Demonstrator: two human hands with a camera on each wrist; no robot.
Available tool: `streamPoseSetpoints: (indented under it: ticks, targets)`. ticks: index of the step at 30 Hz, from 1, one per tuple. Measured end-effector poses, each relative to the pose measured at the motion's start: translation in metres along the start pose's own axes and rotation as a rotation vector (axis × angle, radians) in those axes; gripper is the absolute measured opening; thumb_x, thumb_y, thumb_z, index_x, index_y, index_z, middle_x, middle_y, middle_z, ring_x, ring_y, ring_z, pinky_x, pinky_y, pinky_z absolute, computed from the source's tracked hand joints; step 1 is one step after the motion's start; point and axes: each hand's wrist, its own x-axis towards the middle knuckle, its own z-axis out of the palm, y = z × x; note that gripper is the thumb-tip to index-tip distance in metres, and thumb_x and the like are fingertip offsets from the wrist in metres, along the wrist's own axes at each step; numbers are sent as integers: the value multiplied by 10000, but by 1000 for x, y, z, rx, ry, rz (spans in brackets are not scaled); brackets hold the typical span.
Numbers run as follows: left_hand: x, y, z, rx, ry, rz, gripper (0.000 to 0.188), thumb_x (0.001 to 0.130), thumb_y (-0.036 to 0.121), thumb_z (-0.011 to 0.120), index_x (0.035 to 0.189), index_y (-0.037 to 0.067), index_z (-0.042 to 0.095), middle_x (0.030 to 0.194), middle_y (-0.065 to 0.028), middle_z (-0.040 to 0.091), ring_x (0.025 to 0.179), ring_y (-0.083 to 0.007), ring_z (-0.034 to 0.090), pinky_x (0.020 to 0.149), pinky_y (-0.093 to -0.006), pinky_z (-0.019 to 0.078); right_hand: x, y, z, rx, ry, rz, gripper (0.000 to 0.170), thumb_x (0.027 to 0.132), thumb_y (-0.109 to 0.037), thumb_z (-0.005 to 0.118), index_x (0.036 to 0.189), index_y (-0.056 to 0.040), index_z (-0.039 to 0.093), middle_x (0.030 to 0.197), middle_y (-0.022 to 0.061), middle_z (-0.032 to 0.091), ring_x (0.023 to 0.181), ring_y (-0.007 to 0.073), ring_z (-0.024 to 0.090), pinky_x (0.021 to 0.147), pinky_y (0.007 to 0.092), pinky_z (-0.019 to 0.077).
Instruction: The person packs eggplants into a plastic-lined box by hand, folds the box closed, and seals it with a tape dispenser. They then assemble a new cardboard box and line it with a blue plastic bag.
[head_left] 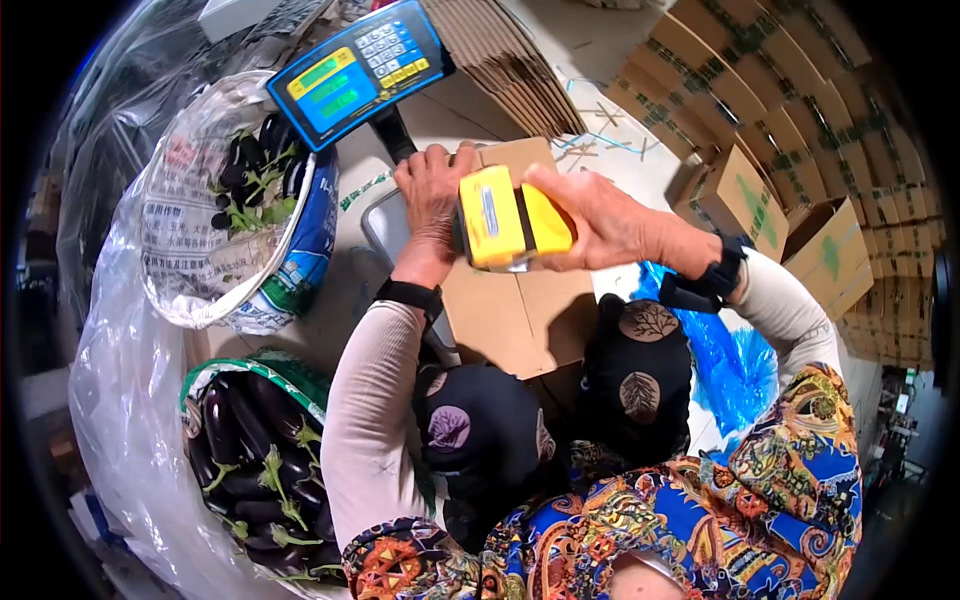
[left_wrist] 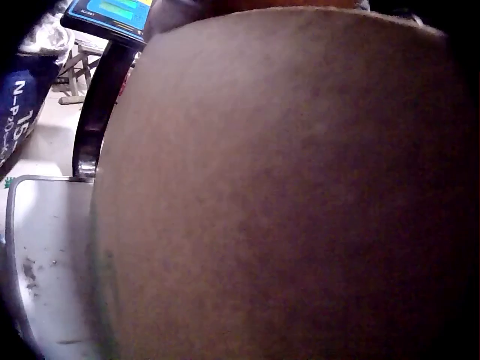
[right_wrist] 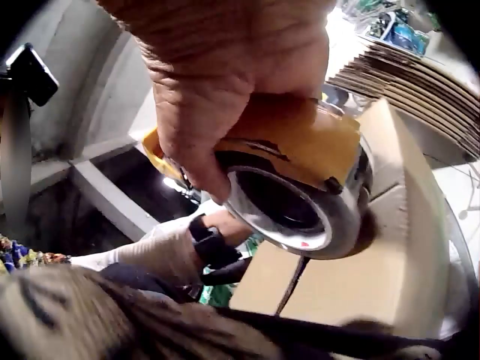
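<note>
My right hand (head_left: 615, 222) grips a yellow tape dispenser (head_left: 497, 218) above the cardboard box (head_left: 505, 315). The right wrist view shows thumb and fingers wrapped about the dispenser, and a roll of tape (right_wrist: 337, 232) sits inside it, close over the box. My left hand (head_left: 432, 190) rests at the far left part of the box, fingers pointing away from me; the dispenser covers some of that area. A wide brown surface fills most of the left wrist view. Beneath the box, the metal pan (head_left: 383, 222) of a scale shows on the left.
The blue scale display (head_left: 360, 75) stands on a post beyond the left hand. Two sacks of eggplants, one white and blue (head_left: 215, 260) and one green-rimmed (head_left: 190, 385), stand left. Flattened cardboard (head_left: 500, 60) lies ahead; stacked boxes (head_left: 790, 110) and blue plastic (head_left: 735, 360) are right.
</note>
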Motion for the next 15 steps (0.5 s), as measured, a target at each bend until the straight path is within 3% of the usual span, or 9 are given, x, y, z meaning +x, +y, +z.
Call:
streamPoseSetpoints:
  ticks: [3, 4, 6, 7, 10, 13, 15]
  targets:
    - [1, -9, 4, -194, 206, -56, 371, 844, 268, 651, 1161, 77, 632, 1092, -125, 604, 1098, -293, 524, 966, -441, 353, 1, -1, 5, -114, -10, -51, 603, 717, -308, 786, 1108, -32, 420, 894, 221, 593, 820, 432, 594, 704, 450, 485]
    - [2, -15, 3, -261, 265, -131, 346, 894, 291, 616, 1170, 83, 638, 1138, -142, 586, 1106, -311, 505, 946, -434, 384, 2, 1, 4, -97, -3, -30, 606, 719, -313, 785, 1113, -33, 419, 893, 219, 593, 822, 431, 596, 706, 449, 485]
    - [-8, -8, -38, -672, 276, -371, 351, 936, 319, 590, 1166, 57, 630, 1059, -140, 610, 997, -255, 575, 856, -366, 451, -3, 3, 5, -53, 14, 26, 611, 724, -322, 785, 1121, -37, 418, 893, 215, 594, 826, 429, 599, 711, 447, 487]
    - [-18, -3, -57, -1004, 147, -540, 374, 972, 343, 554, 1160, 27, 621, 956, -112, 630, 877, -181, 611, 781, -298, 481, -5, 4, 6, -45, 7, 39, 621, 730, -338, 783, 1138, -44, 420, 891, 207, 595, 835, 422, 608, 718, 444, 493]
    - [-44, 2, -101, -1381, -192, -660, 384, 985, 337, 545, 1150, -2, 615, 931, -68, 641, 856, -126, 606, 793, -273, 483, -4, 5, 9, -77, 25, 18, 635, 729, -354, 787, 1151, -48, 424, 897, 201, 601, 845, 413, 617, 726, 437, 500]
    - [-53, 18, -124, -1369, -425, -584, 367, 985, 291, 539, 1163, -22, 607, 976, -64, 654, 865, -122, 618, 810, -274, 493, 1, -1, 6, -102, -4, 27, 635, 730, -350, 787, 1153, -45, 425, 908, 200, 607, 847, 404, 623, 732, 431, 508]
    - [-58, 11, -115, -1552, -442, -587, 364, 981, 268, 533, 1183, -28, 596, 1002, -72, 658, 888, -129, 623, 820, -285, 502, 0, -3, 8, -108, -11, 47, 634, 726, -335, 791, 1154, -44, 425, 910, 201, 608, 845, 399, 629, 731, 429, 511]
